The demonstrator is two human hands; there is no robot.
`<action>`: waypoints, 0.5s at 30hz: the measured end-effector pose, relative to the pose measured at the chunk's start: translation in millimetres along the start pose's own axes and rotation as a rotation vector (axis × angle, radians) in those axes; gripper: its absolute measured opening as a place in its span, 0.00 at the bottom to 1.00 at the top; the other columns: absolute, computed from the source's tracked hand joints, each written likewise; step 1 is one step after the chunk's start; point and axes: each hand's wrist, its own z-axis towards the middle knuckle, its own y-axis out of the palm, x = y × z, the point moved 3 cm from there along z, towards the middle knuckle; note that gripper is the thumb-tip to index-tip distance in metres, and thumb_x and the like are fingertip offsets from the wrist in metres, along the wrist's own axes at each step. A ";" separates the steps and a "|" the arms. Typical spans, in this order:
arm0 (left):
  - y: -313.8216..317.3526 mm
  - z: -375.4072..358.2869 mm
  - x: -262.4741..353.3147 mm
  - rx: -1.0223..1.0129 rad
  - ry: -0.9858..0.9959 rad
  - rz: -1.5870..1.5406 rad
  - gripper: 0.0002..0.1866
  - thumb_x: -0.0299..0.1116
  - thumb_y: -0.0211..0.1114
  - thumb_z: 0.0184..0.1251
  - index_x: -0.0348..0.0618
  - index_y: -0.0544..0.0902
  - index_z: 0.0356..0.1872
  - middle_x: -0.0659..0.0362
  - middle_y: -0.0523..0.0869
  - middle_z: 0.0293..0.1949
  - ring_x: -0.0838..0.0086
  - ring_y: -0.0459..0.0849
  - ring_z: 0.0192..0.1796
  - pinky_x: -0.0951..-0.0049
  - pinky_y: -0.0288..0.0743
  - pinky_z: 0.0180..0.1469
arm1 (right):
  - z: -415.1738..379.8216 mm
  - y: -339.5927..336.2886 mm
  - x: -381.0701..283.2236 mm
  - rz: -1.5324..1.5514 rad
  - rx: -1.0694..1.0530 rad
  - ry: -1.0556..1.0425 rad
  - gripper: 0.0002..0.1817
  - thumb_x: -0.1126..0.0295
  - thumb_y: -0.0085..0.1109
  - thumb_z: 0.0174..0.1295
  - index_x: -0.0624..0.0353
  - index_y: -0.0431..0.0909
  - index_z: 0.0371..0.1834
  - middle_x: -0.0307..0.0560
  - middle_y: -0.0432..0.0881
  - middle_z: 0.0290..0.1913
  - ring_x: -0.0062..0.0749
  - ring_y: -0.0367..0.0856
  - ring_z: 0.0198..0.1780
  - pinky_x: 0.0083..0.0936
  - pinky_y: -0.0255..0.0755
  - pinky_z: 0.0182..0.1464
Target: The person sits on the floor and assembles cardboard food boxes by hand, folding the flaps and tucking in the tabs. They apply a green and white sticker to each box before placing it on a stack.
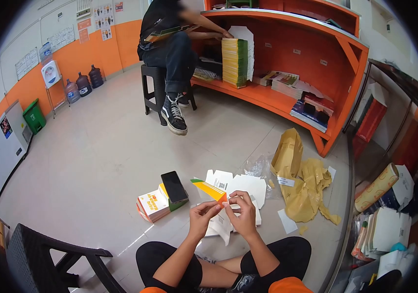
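Between my two hands is a folded yellow, orange and green printed card carton (209,189), its pointed green end tilted up to the left. My left hand (203,218) pinches its lower edge with thumb and fingers. On the other side my right hand (241,213) grips the orange corner, fingertips close to the left ones. Beneath the hands, flat white carton blanks (249,186) lie spread on the floor, partly hidden by my hands. To the left sits a stack of printed cartons (153,205), with a black phone (174,186) resting on green and yellow ones beside it.
Torn brown paper (307,198) and clear plastic (259,167) lie to the right. A person on a black stool (154,78) touches a tall carton stack (235,62) on the orange shelf (267,100). A dark stool (38,249) stands front left; piled goods (385,229) line the right.
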 end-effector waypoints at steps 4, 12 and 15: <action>0.0 0.0 3.0 -0.026 0.024 -0.002 0.10 0.21 0.68 0.59 0.30 0.83 0.41 0.52 0.87 0.39 0.72 0.86 0.43 0.76 0.81 0.48 | -2.0 3.8 0.7 0.006 0.011 -0.015 0.05 0.74 0.63 0.58 0.65 0.79 0.32 0.44 0.75 0.43 0.32 0.84 0.38 0.24 0.86 0.34; 2.7 -0.7 7.2 -0.050 0.020 -0.024 0.09 0.22 0.66 0.62 0.30 0.81 0.42 0.52 0.85 0.42 0.71 0.86 0.44 0.75 0.83 0.48 | -2.5 4.2 4.4 0.010 -0.095 -0.020 0.04 0.77 0.62 0.58 0.67 0.80 0.34 0.45 0.77 0.44 0.30 0.84 0.40 0.22 0.85 0.37; 1.2 2.7 9.7 0.010 0.074 0.078 0.09 0.22 0.65 0.63 0.30 0.81 0.43 0.50 0.84 0.46 0.70 0.86 0.44 0.75 0.84 0.47 | -7.1 8.8 8.7 0.131 -0.078 0.063 0.03 0.79 0.60 0.60 0.69 0.79 0.34 0.47 0.80 0.44 0.31 0.86 0.39 0.22 0.84 0.39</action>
